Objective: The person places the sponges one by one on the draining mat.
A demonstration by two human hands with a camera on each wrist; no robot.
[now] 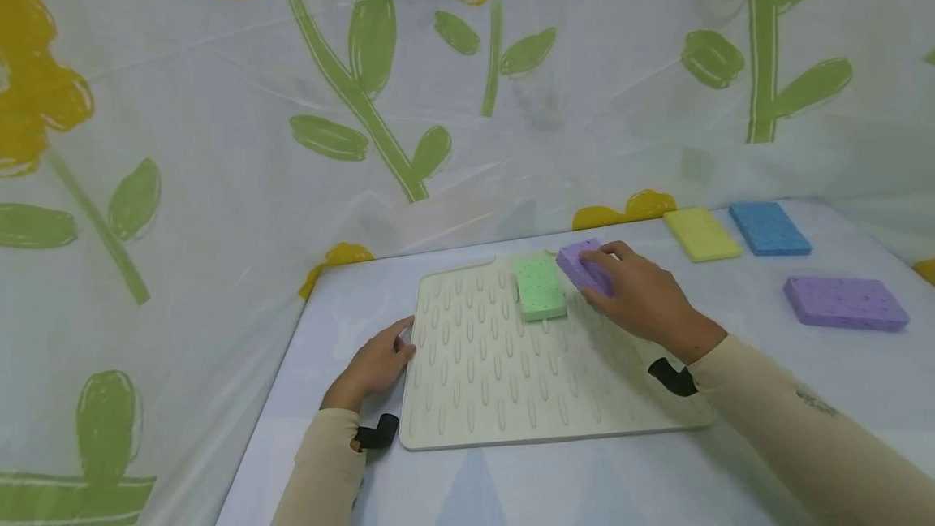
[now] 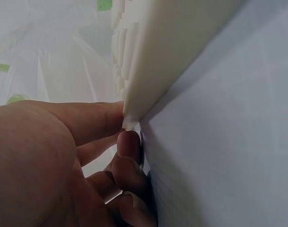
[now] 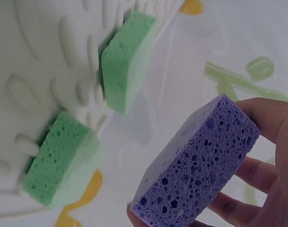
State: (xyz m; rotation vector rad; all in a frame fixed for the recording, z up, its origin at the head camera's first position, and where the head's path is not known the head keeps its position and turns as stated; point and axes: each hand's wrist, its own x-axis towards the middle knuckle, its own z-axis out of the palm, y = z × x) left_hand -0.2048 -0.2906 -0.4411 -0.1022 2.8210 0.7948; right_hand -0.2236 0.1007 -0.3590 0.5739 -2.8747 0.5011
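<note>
My right hand [image 1: 646, 299] grips a purple sponge [image 1: 584, 266] over the back of a cream mat [image 1: 467, 396] with raised ridges. The right wrist view shows this sponge [image 3: 196, 165] tilted between thumb and fingers, its pores facing the camera. A green sponge [image 1: 540, 286] lies on the mat, just left of the held one. Two green sponges appear in the right wrist view, an upper one [image 3: 125, 61] and a lower one [image 3: 63, 161]. At the mat's left edge, my left hand [image 1: 376, 364] touches the rim with its fingertips; its other fingers bend beside the edge.
Right of the mat, a yellow sponge [image 1: 701, 234] and a blue sponge [image 1: 769, 228] lie at the back of the white table [image 1: 336, 291]. Another purple sponge [image 1: 846, 303] lies nearer. A flower-printed curtain [image 1: 241, 144] hangs behind the table.
</note>
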